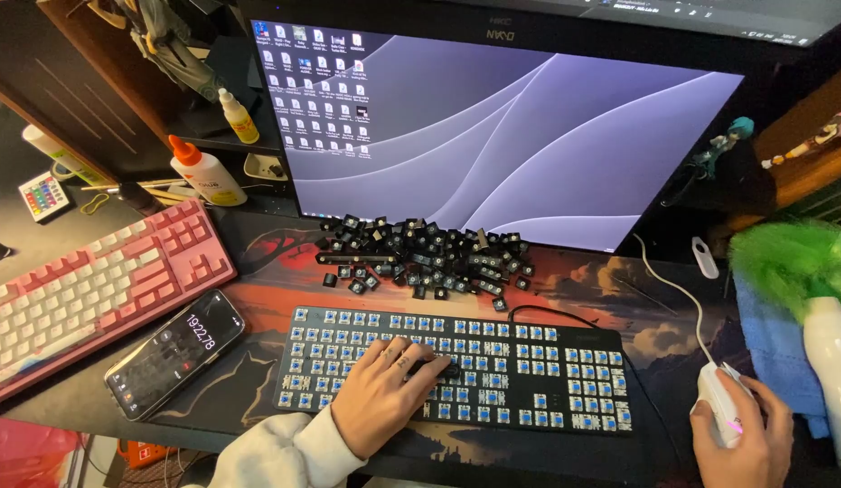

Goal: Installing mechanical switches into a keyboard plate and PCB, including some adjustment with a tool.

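- The big monitor (520, 136) stands at the back of the counter (258, 398), and it blocks the way past the far side.
- My black keyboard (456, 380) has its caps off, so I see little blue switches. Its long side runs left to right, right in front of me.
- A pink keyboard (95, 289) lies tilted at the left, well apart from my hands.
- The pile of black keycaps (420, 258) sits between the monitor and the black keyboard, just past its far edge.
- My left hand (380, 398) lies flat on the left half of the black keyboard, fingers bent, touching a dark bar near the long key spot. I cannot tell if it grips it.
- My left hand is nearer the pile than my right.
- A phone (176, 352) lies just left of the black keyboard.
- My right hand (741, 438) curls around a white mouse (718, 398) at the right, near the counter's front edge.
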